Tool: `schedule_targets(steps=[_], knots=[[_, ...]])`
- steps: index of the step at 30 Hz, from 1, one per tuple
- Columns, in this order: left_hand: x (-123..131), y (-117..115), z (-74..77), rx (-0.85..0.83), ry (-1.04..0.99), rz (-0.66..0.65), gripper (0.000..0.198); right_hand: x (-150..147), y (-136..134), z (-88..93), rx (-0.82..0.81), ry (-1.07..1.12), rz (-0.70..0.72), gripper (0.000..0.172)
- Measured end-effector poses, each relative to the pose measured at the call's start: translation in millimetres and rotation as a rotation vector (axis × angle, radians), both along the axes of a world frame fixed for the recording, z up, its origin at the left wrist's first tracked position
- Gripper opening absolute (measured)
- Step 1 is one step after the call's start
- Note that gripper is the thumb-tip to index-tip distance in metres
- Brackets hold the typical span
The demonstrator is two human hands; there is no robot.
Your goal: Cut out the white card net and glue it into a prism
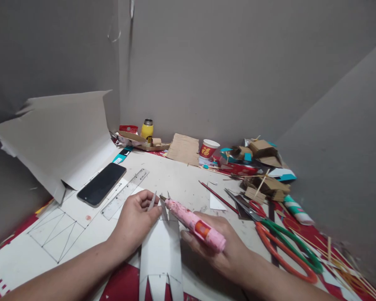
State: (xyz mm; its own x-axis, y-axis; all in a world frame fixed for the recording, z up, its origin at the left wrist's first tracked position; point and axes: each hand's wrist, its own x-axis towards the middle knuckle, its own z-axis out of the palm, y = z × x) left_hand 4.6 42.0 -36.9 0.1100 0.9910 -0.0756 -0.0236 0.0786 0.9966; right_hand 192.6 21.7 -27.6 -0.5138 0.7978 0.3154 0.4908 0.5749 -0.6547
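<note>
My left hand [141, 219] pinches the far end of a folded white card piece [159, 246], thumb and fingers closed by its upright pointed flaps. The card has long side walls, and more pointed flaps show at its near end. My right hand [217, 242] is closed around a pink glue gun [194, 221] with an orange part on its body. The gun's dark tip is right by the flaps, close to my left fingertips. Whether it touches the card I cannot tell. My right palm hides the gun's underside.
To the left lie a black phone [102, 184], a clear ruler [124, 194] and a sheet with drawn lines [58, 236]. Large scissors [278, 238] lie right, near thin sticks [347, 267]. A red paper cup [208, 149], yellow bottle [147, 130] and cardboard scraps [266, 188] stand behind.
</note>
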Motion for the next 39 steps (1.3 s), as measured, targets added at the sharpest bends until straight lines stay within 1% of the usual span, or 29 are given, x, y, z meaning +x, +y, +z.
schedule_targets(steps=[4, 7, 9, 12, 15, 17, 19, 21, 23, 25, 27, 29, 31, 34, 39], knots=[[-0.5, 0.2, 0.6, 0.007, 0.017, 0.007, 0.010, -0.2, -2.2, 1.1, 0.029, -0.008, 0.000, 0.024], [-1.7, 0.8, -1.1, -0.029, 0.032, 0.019, 0.011, 2.3, -2.3, 5.9, 0.079, -0.012, -0.025, 0.018], [-2.7, 1.6, -3.1, -0.044, 0.033, 0.023, 0.011, 5.8, 0.9, 10.0, 0.107, -0.012, -0.067, 0.014], [-4.0, 2.9, -5.9, -0.046, 0.024, 0.026, 0.010, 13.7, 12.7, 9.6, 0.150, -0.039, -0.165, 0.017], [-4.6, 3.2, -6.7, -0.063, 0.028, 0.032, 0.011, 21.5, 29.5, -3.4, 0.154, -0.184, -0.260, 0.018], [-4.6, 2.6, -5.6, -0.074, 0.034, 0.024, 0.012, 24.8, 38.9, -14.5, 0.122, -0.361, -0.317, 0.018], [-4.4, 1.4, -3.3, -0.077, 0.031, 0.005, 0.013, 27.3, 44.9, -21.1, 0.094, -0.522, -0.360, 0.018], [-4.1, 0.3, -0.8, -0.081, 0.031, -0.008, 0.014, 30.2, 47.2, -19.7, 0.097, -0.613, -0.362, 0.021], [-3.7, 0.1, 0.3, -0.092, 0.055, -0.009, 0.014, 33.2, 46.1, -11.4, 0.118, -0.639, -0.306, 0.025], [-2.9, 0.6, -0.4, -0.112, 0.070, -0.012, 0.015, 33.9, 42.3, -1.4, 0.133, -0.589, -0.231, 0.025], [-1.4, 0.5, -1.6, -0.115, 0.050, -0.035, 0.015, 30.0, 35.6, 5.2, 0.116, -0.415, -0.185, 0.021], [0.5, -1.3, -1.6, -0.105, 0.031, -0.050, 0.014, 21.9, 27.2, 6.1, 0.083, -0.185, -0.164, 0.013], [2.4, -3.9, -0.7, -0.088, 0.015, -0.061, 0.012, 12.4, 18.9, 2.7, 0.053, -0.021, -0.151, 0.009], [4.9, -7.1, 0.9, -0.069, 0.011, -0.077, 0.011, 1.1, 10.9, -3.9, 0.057, 0.065, -0.129, 0.008], [6.9, -8.9, 1.8, -0.084, 0.059, -0.103, 0.010, -4.1, 9.9, -7.4, 0.108, 0.086, -0.126, 0.014]])
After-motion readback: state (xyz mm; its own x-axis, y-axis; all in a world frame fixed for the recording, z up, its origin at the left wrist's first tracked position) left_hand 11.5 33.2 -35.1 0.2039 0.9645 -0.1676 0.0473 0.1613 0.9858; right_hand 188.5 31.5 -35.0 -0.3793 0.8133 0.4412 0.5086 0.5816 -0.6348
